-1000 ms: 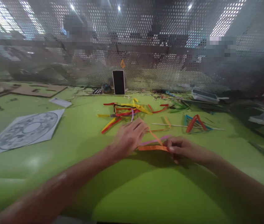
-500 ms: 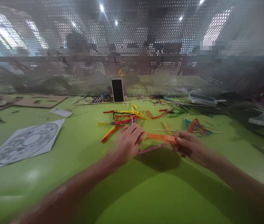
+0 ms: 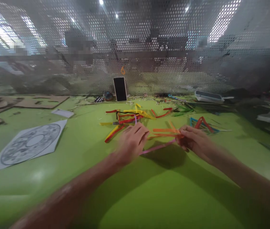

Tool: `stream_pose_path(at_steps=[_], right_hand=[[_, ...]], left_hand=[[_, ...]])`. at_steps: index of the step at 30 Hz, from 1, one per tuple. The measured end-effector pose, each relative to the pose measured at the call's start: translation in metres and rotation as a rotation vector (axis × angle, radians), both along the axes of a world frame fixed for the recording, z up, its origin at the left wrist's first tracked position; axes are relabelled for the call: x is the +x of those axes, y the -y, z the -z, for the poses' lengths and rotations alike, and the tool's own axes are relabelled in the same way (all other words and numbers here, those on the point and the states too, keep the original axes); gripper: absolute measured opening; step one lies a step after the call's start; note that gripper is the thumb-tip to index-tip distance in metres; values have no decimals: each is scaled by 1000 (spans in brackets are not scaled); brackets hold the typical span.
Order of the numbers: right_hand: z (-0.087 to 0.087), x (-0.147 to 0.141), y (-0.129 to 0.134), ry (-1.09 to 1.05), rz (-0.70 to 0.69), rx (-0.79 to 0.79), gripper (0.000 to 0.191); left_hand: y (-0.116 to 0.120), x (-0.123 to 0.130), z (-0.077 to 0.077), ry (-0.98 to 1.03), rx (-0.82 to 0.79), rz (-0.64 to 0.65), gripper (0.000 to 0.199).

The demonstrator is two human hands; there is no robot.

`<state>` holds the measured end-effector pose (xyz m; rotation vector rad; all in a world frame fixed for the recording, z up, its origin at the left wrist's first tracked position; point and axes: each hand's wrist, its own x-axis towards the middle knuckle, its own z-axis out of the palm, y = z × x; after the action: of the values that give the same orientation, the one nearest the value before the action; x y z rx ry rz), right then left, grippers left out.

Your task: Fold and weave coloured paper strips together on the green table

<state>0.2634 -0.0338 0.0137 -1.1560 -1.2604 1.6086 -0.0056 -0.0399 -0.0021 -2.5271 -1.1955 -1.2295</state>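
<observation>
My left hand [image 3: 133,138] is closed, its fingers bent. A thin purple strip [image 3: 158,147] shows beneath this hand and slants up towards my right hand. More purple sticks up above the left knuckles. My right hand [image 3: 193,140] pinches an orange strip [image 3: 164,130] between thumb and fingers. It looks doubled into two lengths pointing left: the upper end is free, the lower comes close to my left fingertips. Behind the left hand lies a tangle of red strips [image 3: 130,121], yellow strips [image 3: 146,115] and dark ones. Whatever sits inside the left fingers is partly hidden.
A phone-like dark panel [image 3: 120,89] leans upright against the perforated screen [image 3: 149,68]. Left are a printed ring sheet [image 3: 60,130] and cardboard pieces [image 3: 41,101]. Blue and red folded strips [image 3: 201,123] lie on the right, below a white device [image 3: 208,96].
The orange strip, before a broad band stretched between both hands, now appears as two separate narrow lengths from my right hand. The view has tilted slightly; both hands stay nearly in place.
</observation>
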Motion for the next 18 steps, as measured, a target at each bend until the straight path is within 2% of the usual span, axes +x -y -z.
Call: stream_pose_path(at_steps=[8,18], right_hand=[[2,-3,-2,-28,30,-4,27],[0,-1,-2,-103,-65,-38,34]], left_hand=[[0,-2,1,-12,-19,35,13],[1,-4,-4,-6,-43,27,13]])
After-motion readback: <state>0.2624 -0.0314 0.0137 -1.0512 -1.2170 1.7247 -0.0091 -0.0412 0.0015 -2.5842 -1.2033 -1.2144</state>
